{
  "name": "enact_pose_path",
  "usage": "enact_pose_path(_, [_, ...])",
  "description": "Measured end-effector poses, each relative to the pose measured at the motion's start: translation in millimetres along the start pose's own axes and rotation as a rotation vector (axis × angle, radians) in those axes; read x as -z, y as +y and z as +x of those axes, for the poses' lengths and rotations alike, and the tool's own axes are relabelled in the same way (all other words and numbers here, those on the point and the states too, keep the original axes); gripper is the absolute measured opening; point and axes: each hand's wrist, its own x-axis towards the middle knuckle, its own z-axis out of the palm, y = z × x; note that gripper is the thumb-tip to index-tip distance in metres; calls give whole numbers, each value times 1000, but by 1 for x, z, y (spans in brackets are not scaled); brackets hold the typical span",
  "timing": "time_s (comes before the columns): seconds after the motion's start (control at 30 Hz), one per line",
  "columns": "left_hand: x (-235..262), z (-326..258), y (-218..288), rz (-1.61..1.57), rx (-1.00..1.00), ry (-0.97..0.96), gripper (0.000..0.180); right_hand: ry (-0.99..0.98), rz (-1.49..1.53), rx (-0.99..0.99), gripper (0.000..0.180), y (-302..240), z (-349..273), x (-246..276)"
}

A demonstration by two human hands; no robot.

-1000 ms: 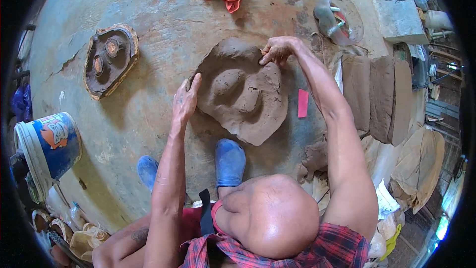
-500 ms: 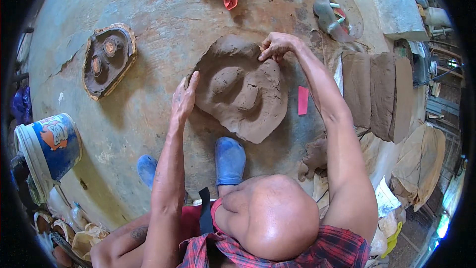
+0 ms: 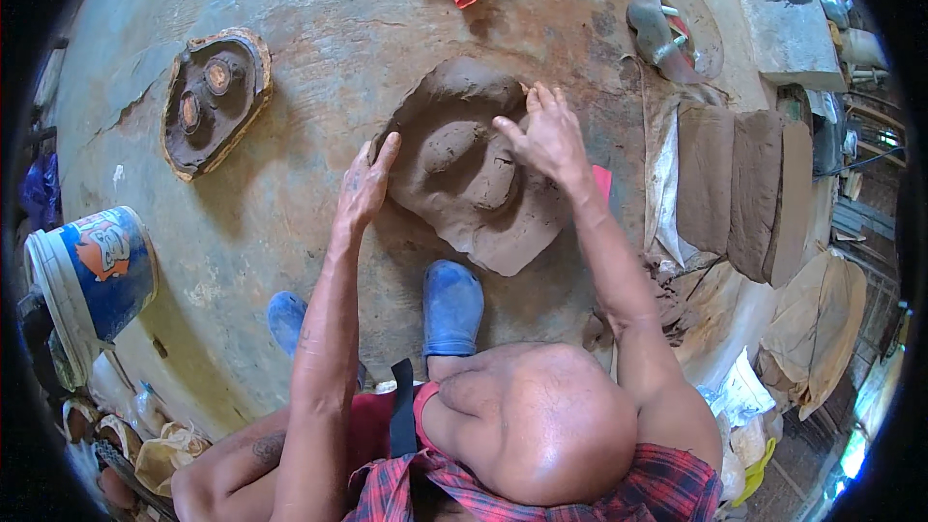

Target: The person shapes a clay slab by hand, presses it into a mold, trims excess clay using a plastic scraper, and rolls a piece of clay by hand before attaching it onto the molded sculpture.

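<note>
Clay form. Looks heavy, soft, easily torn; best supported from beneath. Rimmed at left by half-curled, gripping left hand; at right, splayed, empty right hand.

Fairly bright light; soft shadows by bucket & clay; strong glare on bare knee; blown-out patch nr lower R edge; fisheye bend, blk corners; ctr fairly sharp, edges softer.

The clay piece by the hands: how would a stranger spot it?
Find the blue shoes on the floor, then look ahead to the left hand and right hand. The clay piece there is broad, with two mounds; unlike the smaller oval form at left, it is all brown.
</note>
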Motion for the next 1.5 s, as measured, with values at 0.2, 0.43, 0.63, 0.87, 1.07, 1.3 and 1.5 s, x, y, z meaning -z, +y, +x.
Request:
enact_pose_path(0.2, [0,2,-3,12,12,40,83,-3,-125,-53,116,-13,-3,-6])
enact_pose_path(0.43, [0,1,-6,-26,21,-22,90,-71,-99,-19,124,-1,1,15])
enact_pose_path(0.63, [-2,-16,-5,-103,45,-70,101,-181,-156,18,139,-13,6,16])
enact_pose_path(0.87, [-16,-48,-25,-136,147,-76,122,-53,-231,19,147,-44,9,11])
enact_pose_path(1.07, [-21,-62,-26,-258,191,-114,118,62,-316,63,140,-35,9,2])
enact_pose_path(1.3, [-4,-61,-24,-169,245,-181,94,519,343,-82,69,48,-17,40])
enact_pose_path(1.5, [-25,-46,-17,-21,-121,139,75,243,107,-554,68,121,-131,-30])
